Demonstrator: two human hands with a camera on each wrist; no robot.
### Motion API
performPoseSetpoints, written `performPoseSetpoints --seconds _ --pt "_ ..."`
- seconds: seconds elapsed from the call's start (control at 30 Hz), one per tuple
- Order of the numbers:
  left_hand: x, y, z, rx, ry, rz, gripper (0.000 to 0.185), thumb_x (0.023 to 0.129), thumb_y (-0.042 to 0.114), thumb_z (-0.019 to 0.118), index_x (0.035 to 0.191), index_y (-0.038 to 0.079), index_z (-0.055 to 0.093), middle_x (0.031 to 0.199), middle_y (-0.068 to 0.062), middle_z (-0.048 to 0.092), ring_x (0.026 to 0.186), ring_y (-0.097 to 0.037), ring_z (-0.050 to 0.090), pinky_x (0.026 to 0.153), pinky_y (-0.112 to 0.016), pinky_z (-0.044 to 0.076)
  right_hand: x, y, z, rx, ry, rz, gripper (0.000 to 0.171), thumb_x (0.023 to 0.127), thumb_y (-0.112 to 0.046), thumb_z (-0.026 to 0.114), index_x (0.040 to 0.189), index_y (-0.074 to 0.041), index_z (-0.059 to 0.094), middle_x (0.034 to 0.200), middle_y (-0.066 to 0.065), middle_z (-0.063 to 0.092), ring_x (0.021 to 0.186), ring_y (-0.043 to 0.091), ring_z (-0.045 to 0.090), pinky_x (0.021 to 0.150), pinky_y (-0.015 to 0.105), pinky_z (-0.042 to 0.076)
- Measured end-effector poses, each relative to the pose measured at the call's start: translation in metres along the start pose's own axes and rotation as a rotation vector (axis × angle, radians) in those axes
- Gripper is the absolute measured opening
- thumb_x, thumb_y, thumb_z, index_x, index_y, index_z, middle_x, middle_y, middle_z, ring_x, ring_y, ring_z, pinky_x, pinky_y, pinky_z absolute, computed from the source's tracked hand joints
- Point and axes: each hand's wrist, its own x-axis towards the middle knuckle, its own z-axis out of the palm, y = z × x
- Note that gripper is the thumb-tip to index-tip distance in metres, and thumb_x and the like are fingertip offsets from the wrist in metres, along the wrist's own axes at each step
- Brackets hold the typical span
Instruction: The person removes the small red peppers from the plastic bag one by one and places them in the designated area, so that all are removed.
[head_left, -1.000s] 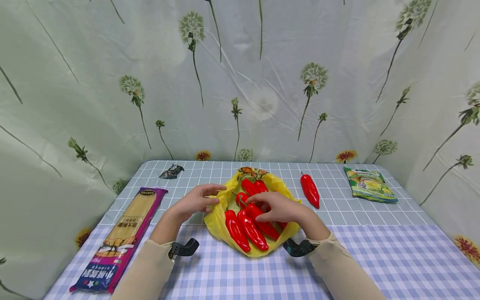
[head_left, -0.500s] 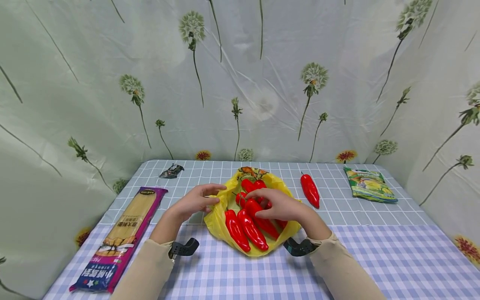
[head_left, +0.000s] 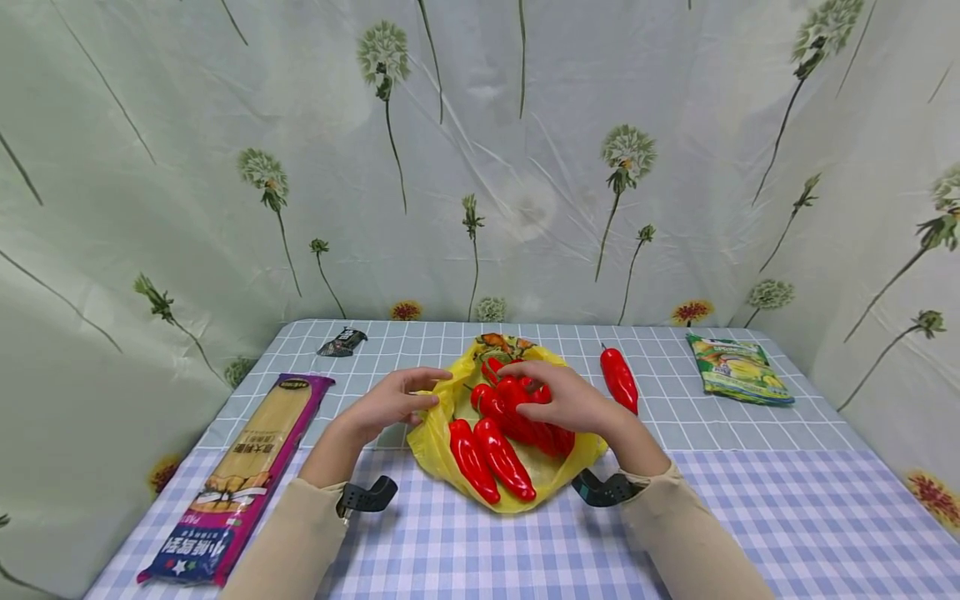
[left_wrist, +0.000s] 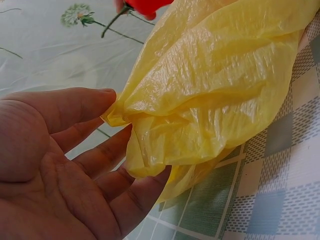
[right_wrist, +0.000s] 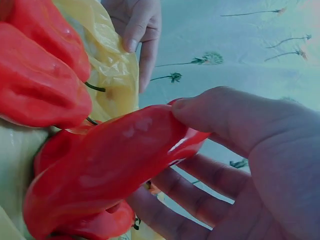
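In the head view a yellow plastic bag lies spread wide at the middle of the table, with several glossy red peppers inside. Two of these, a left pepper and its neighbour, lie side by side near the bag's front edge. My left hand pinches the bag's left rim between thumb and fingers, with crumpled plastic along the fingers in the left wrist view. Over the bag, my right hand grips a long red pepper by one end. Other peppers sit beside it.
A single red pepper lies outside the bag, right behind my right hand. Far right is a green-yellow packet. A long pasta packet lies on the left, and a small black wrapper at the back left.
My right hand has risen slightly and shifted back and right, drawing the pepper it grips away from the front ones. My left hand stays at the bag's rim.
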Motion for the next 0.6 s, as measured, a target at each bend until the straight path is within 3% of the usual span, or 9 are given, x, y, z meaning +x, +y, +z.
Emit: performPoseSetpoints --seconds 0.23,0.6 --pt "0.0 0.0 0.0 -0.017 0.002 -0.009 0.041 0.097 0.016 0.063 0.137 0.022 0.06 0.146 -0.012 0.052 0.109 -0.024 0.056 0.074 -0.027 0.055 -0.002 0.003 -0.008 0.047 0.048 -0.002 0.053 0.09 -0.014 0.07 0.141 -0.022 0.054 0.133 0.005 0.059 0.111 0.025 0.059 0.078 0.031 0.059" --pt "0.0 -0.001 0.001 -0.013 0.011 -0.02 0.041 0.097 0.016 0.062 0.137 0.023 0.06 0.148 -0.012 0.051 0.117 -0.026 0.054 0.076 -0.028 0.055 -0.006 0.005 -0.021 0.118 0.128 0.017 0.056 0.092 -0.014 0.068 0.145 -0.02 0.05 0.135 0.007 0.059 0.116 0.028 0.059 0.085 0.038 0.059"
